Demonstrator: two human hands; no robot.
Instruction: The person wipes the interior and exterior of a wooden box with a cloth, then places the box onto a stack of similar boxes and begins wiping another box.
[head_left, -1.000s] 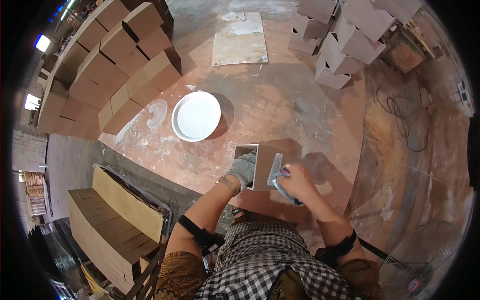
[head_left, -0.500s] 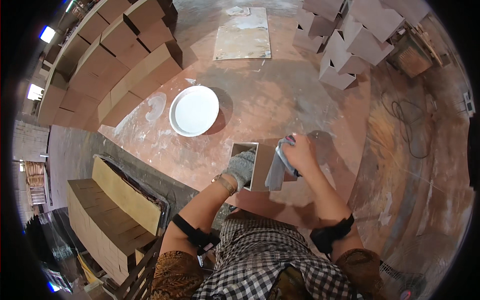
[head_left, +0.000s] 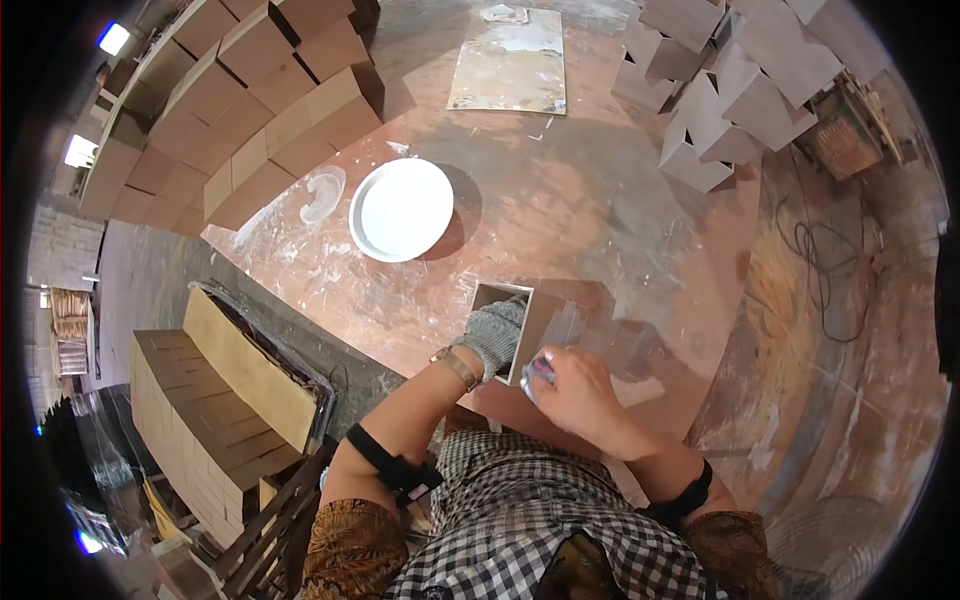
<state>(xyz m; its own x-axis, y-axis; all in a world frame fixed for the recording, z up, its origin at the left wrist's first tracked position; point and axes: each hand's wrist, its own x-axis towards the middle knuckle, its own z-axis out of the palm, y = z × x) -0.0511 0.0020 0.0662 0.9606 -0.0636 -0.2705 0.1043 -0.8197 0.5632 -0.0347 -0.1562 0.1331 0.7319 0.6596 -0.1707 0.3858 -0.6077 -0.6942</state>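
Observation:
My left hand (head_left: pixel 493 335), in a grey knitted glove, reaches into the open side of a small brown box (head_left: pixel 532 325) and holds it from inside. Its fingertips are hidden there. My bare right hand (head_left: pixel 582 393) is closed on a crumpled grey-blue cloth (head_left: pixel 540 370) with a spot of pink on it. That hand is just right of the box, at its near end. Most of the cloth is covered by the fingers.
A round white basin (head_left: pixel 402 210) stands on the stained work surface (head_left: pixel 560 220), left of the box. Stacked brown boxes (head_left: pixel 230 110) rise at far left, and pale open boxes (head_left: pixel 740 100) at far right. A stained board (head_left: pixel 510 70) lies at the back. More boxes (head_left: pixel 205 410) stand near left.
My right hand has come toward me with the cloth, from the box's far right edge to its near end. My left hand stays inside the box. The whole view has shifted slightly.

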